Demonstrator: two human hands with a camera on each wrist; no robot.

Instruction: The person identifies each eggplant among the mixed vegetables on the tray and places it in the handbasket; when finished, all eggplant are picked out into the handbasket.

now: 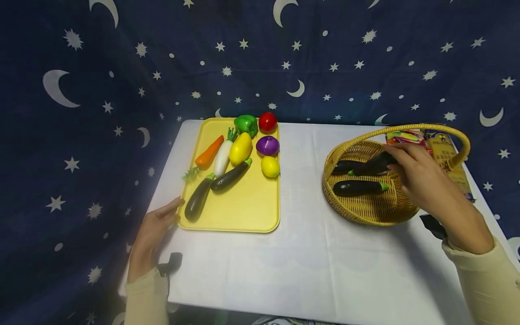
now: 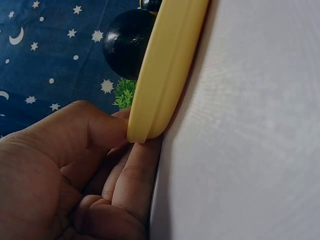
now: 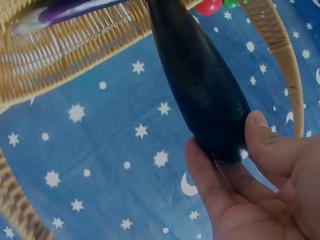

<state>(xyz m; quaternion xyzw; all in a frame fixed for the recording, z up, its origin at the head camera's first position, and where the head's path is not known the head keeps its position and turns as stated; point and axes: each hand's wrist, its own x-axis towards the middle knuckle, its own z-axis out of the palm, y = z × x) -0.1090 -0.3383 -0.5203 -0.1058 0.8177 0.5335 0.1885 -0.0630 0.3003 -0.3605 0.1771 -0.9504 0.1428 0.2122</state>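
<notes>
Pinching a dark eggplant (image 1: 378,163) by its blunt end over the wicker basket (image 1: 367,211) with my right hand (image 1: 422,177), I should steer it clear of the arched handle (image 1: 422,127); my left hand (image 1: 158,222), gripping the yellow tray (image 1: 239,207) by its edge, should hold steady.

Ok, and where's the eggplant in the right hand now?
On the right in the head view, the eggplant is pinched by its blunt end in the right hand, within the outline of the basket, beside two other eggplants.
</notes>
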